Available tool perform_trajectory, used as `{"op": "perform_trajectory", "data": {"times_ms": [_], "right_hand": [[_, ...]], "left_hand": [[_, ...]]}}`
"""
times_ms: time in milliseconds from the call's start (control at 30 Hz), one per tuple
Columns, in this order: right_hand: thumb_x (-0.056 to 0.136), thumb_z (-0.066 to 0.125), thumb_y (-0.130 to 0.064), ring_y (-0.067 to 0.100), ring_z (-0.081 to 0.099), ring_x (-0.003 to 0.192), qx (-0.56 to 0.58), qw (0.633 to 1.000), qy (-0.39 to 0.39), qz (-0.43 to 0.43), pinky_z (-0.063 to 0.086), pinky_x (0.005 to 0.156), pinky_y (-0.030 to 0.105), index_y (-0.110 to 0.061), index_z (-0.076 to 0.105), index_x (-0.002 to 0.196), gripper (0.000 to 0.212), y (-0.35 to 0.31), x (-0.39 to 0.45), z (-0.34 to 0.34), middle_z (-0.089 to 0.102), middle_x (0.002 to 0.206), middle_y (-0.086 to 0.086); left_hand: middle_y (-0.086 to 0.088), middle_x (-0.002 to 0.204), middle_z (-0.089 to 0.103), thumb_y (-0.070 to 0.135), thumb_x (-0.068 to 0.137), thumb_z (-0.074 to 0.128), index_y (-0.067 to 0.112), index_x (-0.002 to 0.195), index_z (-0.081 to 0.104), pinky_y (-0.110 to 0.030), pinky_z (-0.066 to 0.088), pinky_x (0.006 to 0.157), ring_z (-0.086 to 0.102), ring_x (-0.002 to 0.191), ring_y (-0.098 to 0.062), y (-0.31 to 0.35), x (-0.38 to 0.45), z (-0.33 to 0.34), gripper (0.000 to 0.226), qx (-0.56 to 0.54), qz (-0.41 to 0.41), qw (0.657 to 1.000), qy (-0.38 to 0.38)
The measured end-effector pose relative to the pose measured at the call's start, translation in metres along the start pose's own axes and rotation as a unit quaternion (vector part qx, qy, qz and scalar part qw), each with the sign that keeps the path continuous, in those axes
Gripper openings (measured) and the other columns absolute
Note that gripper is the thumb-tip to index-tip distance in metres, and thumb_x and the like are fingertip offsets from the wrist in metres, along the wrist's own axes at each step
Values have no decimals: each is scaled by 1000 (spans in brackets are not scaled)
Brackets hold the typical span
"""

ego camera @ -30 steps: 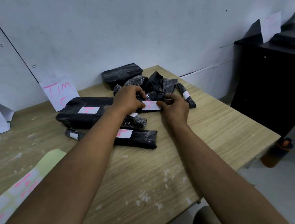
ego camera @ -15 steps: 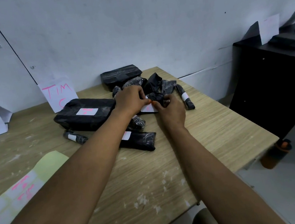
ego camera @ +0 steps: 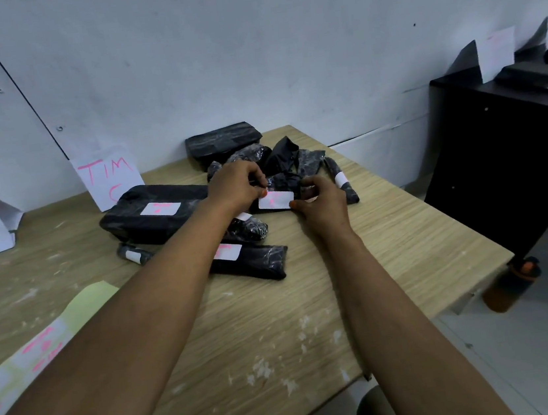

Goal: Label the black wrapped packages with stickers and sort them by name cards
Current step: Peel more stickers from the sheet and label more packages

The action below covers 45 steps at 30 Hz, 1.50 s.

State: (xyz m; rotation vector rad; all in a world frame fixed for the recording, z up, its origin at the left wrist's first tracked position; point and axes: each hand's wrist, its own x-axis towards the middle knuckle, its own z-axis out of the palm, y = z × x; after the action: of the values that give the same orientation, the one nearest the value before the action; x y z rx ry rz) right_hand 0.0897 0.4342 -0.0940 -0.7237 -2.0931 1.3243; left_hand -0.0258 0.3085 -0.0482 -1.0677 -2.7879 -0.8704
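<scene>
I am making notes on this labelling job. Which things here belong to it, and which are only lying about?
Belonging to the job:
- black packages
- sticker held by the left hand and right hand
- sticker sheet
- name card

Only lying about:
- bottle on the floor
- black cabinet

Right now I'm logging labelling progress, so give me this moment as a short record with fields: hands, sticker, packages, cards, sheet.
left hand: fingers pinch the sticker's left end
right hand: fingers at the sticker's right end
sticker: white with pink writing, lying on a small black package
labelled packages: large one, long one
unlabelled package: by the wall
name card: reads TIM C
sticker sheet: at left on the table
</scene>
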Motion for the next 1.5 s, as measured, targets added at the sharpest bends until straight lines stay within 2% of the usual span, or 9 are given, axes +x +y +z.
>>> {"op": "perform_trajectory", "data": {"times_ms": [100,300,533,833,967,1133,1267,1367,1500], "right_hand": [[73,80,-2,11,59,89,-6,1000,3,-3,42,77,17,-10,66,115,45,0,0,1,68,104,6],[71,80,-2,10,59,89,-19,1000,17,-8,39,74,14,-9,65,116,48,-1,-1,4,70,107,8],[70,83,-17,23,65,97,-92,995,15,-22,52,82,34,-17,59,116,52,1,-1,12,69,105,6],[66,86,-35,21,62,97,-114,993,16,-35,49,77,33,-18,53,112,59,0,-3,12,67,107,2],[69,86,-32,16,60,83,-77,996,17,-36,44,66,28,-19,54,103,48,2,-2,11,64,92,-2],[78,80,-27,14,53,70,-23,999,23,-35,35,55,23,-18,51,87,31,5,-1,8,54,74,-7],[84,74,-28,14,51,70,-22,999,22,-44,36,61,27,-17,49,85,27,4,-4,6,52,73,-9],[84,73,-26,17,50,80,-28,998,24,-52,35,69,27,-16,49,89,27,3,-7,6,55,86,-1],[81,76,-23,16,55,93,17,999,26,-34,38,75,25,-16,53,101,31,3,-12,2,59,101,1]], "left_hand": [[8,103,70,16,75,82,27,82,68,-29,48,79,64,94,-12,0,-1,-2,19,11,-1,1000,-12],[8,104,69,13,68,86,22,90,70,-30,46,76,63,93,-14,5,-4,-5,28,31,-5,999,-21],[6,108,64,14,61,87,25,91,64,-33,48,78,59,88,-15,8,-6,-5,40,92,20,995,-29],[7,93,57,26,59,87,27,81,53,-29,35,66,56,85,-19,15,-3,-2,40,173,65,982,-27],[9,89,59,41,66,86,24,83,58,-29,32,66,54,82,-14,16,-3,-2,36,161,78,984,-10],[11,84,60,37,75,81,21,84,64,-28,32,72,52,80,-9,15,-4,-6,25,117,60,991,-9],[12,88,64,33,80,78,23,87,68,-27,40,73,58,86,-9,13,-6,-4,15,94,46,994,-10],[10,95,69,28,84,74,24,89,69,-31,49,81,63,93,-12,15,-10,-4,8,89,43,995,-11],[8,99,69,22,87,71,26,88,68,-26,43,78,63,96,-12,20,-16,-6,5,81,50,995,-17]]}}
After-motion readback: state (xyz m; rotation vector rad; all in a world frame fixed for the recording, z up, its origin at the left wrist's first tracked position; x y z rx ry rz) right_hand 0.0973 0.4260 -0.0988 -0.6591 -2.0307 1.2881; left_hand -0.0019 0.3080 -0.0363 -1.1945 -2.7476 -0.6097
